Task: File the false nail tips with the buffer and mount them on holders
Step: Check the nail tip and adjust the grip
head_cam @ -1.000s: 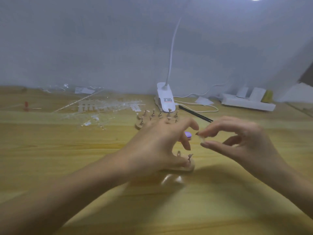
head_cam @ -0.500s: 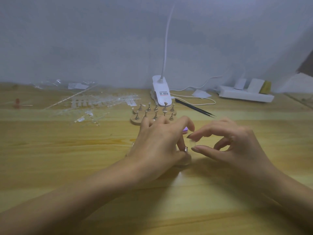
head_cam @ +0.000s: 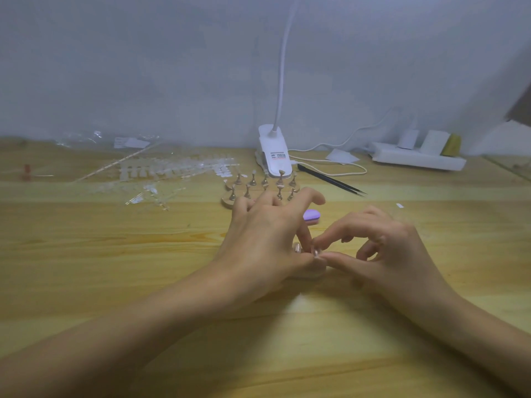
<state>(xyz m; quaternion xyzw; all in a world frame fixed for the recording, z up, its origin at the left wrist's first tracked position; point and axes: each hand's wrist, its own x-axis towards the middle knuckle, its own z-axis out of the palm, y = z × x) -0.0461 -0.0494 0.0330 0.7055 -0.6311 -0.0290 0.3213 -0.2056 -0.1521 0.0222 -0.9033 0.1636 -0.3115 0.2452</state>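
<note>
The small clear false nail tip (head_cam: 317,251) is pinched narrowly in the right hand's (head_cam: 393,254) grip, just above the round wooden holder base (head_cam: 309,273) on the desk (head_cam: 115,254). It is probably light, thin and slippery, so it is best held by its side edges. I cannot tell the left hand's (head_cam: 264,239) grip.

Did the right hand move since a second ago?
Yes. The right hand, pinching a nail tip, was level with the buffer; now it is nearer the person than the buffer, beside the thumb of the left hand.
</note>
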